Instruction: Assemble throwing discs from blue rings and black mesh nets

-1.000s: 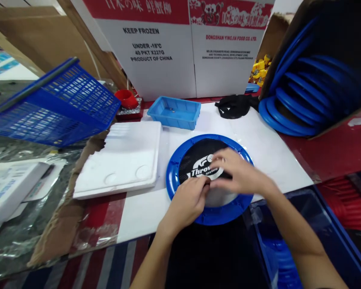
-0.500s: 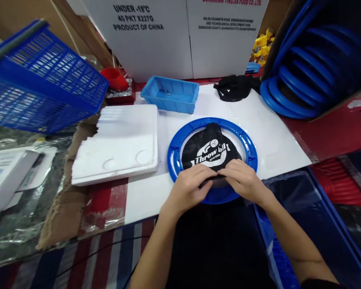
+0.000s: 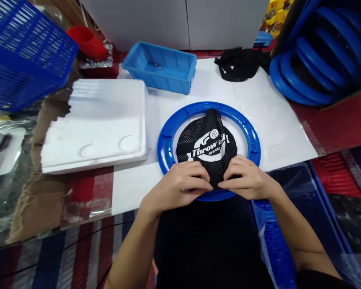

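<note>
Both hands, left hand [image 3: 180,182] and right hand [image 3: 248,180], now pinch the black mesh net [image 3: 209,150] at the round blue plastic ring's [image 3: 165,146] near rim, having slid down from its middle.

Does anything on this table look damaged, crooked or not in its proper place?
Yes. The black mesh lies bunched inside the blue ring, leaving gaps, not spread to the rim. Both hands, left and right, pinch its near edge. The cardboard sheet has a torn, ragged edge.

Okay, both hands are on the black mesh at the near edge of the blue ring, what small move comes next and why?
Probably pull the mesh down over the ring's near rim: both hands pinch it there, while it lies bunched in the middle.
</note>
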### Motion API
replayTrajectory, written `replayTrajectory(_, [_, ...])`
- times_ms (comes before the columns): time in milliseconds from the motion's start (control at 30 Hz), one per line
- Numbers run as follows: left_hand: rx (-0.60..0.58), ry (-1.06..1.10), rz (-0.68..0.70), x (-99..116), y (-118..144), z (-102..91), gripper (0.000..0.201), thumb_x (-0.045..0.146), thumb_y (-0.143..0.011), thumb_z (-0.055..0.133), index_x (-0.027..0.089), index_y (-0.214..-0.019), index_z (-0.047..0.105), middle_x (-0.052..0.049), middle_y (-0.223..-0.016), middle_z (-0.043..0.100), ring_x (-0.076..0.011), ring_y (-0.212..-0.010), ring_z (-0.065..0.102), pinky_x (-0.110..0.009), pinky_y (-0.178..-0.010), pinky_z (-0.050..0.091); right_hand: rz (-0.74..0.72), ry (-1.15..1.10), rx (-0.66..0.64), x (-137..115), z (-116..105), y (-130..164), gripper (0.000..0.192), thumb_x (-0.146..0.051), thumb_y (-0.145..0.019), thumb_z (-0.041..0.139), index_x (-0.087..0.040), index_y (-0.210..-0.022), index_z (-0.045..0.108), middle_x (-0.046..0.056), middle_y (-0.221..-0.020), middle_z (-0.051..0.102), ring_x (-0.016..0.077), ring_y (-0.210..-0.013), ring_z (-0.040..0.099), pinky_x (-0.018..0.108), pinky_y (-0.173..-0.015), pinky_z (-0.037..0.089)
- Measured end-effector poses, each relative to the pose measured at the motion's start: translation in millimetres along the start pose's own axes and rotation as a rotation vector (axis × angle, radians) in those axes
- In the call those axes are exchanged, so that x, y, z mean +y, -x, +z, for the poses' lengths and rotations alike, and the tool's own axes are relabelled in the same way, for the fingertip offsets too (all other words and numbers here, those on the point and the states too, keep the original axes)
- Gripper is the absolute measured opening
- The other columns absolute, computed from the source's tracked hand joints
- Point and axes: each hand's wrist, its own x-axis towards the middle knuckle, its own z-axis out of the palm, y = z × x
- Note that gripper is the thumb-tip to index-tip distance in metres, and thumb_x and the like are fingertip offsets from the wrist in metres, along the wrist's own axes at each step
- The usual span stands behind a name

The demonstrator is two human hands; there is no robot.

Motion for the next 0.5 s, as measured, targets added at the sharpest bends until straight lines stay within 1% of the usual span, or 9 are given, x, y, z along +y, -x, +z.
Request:
replayTrajectory(100, [-0.003, -0.028, 0.014, -2, 4, -2.1, 0.020, 0.018, -0.105, 0.067, 0.029, -0.101, 0.083, -0.004, -0.098, 0.079, -0.0199, -0.090, 0.072, -0.036, -0.082, 0.055, -0.011, 0.072, -0.011, -4, 3, 1, 0.032, -0.012, -0.104, 0.063, -0.032, -0.121, 0.081, 0.004, -0.098, 0.077, 0.0220, -0.088, 0.062, 0.043, -0.078, 0.047])
replayTrajectory(267, [0.019, 0.020, 0.052, -5, 6, -4.8, 0.016, 0.013, -0.101, 0.071, 0.026, -0.101, 0.081, -0.004, -0.096, 0.077, -0.0191, -0.088, 0.071, -0.035, -0.081, 0.053, -0.111, 0.199, 0.008, -7, 10, -1, 0.031, -0.007, -0.101, 0.061, -0.024, -0.120, 0.079, 0.007, -0.098, 0.073, 0.0213, -0.086, 0.056, 0.040, -0.077, 0.045])
replayTrajectory(367, [0.026, 0.034, 0.062, -5, 5, -5.3, 0.017, 0.009, -0.099, 0.073, 0.024, -0.101, 0.081, -0.004, -0.096, 0.076, -0.0186, -0.089, 0.070, -0.035, -0.083, 0.052, -0.126, 0.211, 0.012, -6, 11, -2, 0.029, -0.006, -0.100, 0.062, -0.022, -0.118, 0.078, 0.007, -0.099, 0.073, 0.0209, -0.086, 0.054, 0.039, -0.077, 0.044])
replayTrajectory(500, [0.015, 0.024, 0.044, -2, 4, -6.5, 0.019, 0.009, -0.099, 0.071, 0.025, -0.100, 0.081, -0.004, -0.098, 0.076, -0.0196, -0.093, 0.069, -0.037, -0.086, 0.052, -0.128, 0.210, -0.004, -6, 10, -2, 0.030, -0.005, -0.097, 0.063, -0.021, -0.117, 0.078, 0.008, -0.102, 0.073, 0.0213, -0.087, 0.053, 0.039, -0.077, 0.043])
